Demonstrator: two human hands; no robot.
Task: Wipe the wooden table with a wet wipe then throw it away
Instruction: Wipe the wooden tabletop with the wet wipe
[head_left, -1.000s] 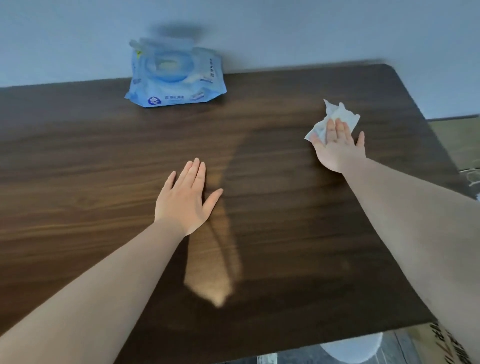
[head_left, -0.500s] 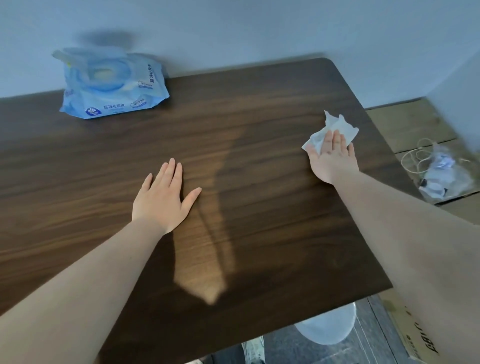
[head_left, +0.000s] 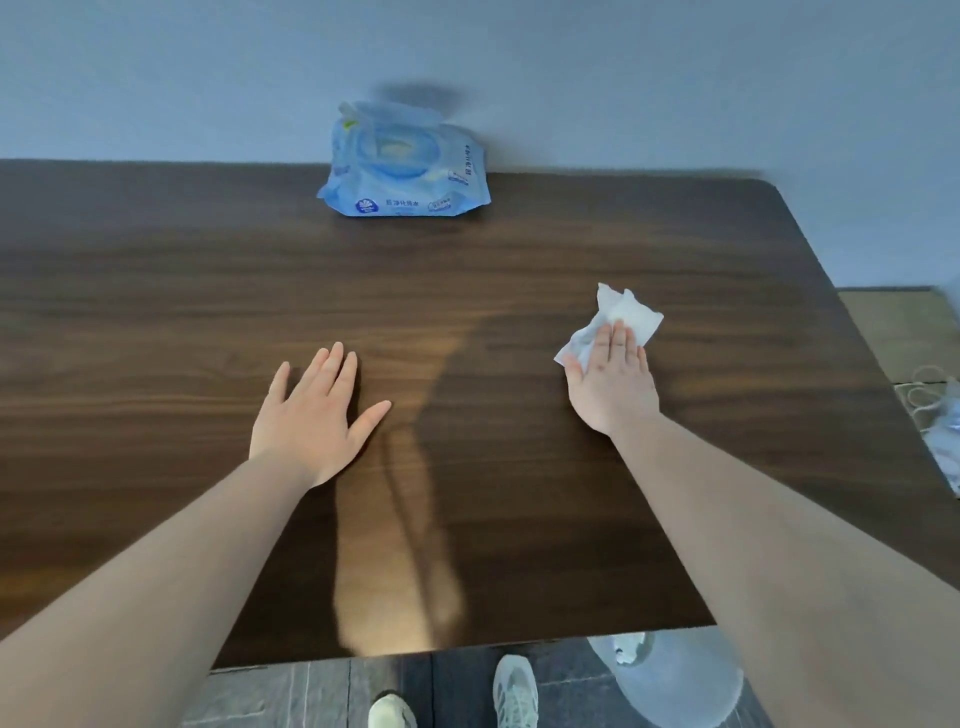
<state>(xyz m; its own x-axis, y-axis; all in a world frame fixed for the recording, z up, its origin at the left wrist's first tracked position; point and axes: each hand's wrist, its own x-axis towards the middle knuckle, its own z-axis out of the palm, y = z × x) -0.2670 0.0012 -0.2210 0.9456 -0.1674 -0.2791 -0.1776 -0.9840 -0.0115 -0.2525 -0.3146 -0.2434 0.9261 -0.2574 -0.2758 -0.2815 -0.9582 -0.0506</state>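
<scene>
A dark wooden table (head_left: 156, 291) fills the view. My right hand (head_left: 613, 384) lies flat on a crumpled white wet wipe (head_left: 626, 314), pressing it onto the right part of the tabletop; most of the wipe sticks out beyond my fingertips. My left hand (head_left: 311, 415) rests flat on the wood near the middle, fingers spread, holding nothing.
A blue pack of wet wipes (head_left: 402, 169) leans against the wall at the table's far edge. Below the near right edge stands a pale bin (head_left: 675, 680) with white paper inside. My two shoes (head_left: 514, 691) show on the dark floor. Bags and cord (head_left: 935, 410) lie at right.
My right hand has dragged the wipe toward me and leftward, away from the table's right edge. The camera has swung left and back. My left hand has stayed flat on the wood.
</scene>
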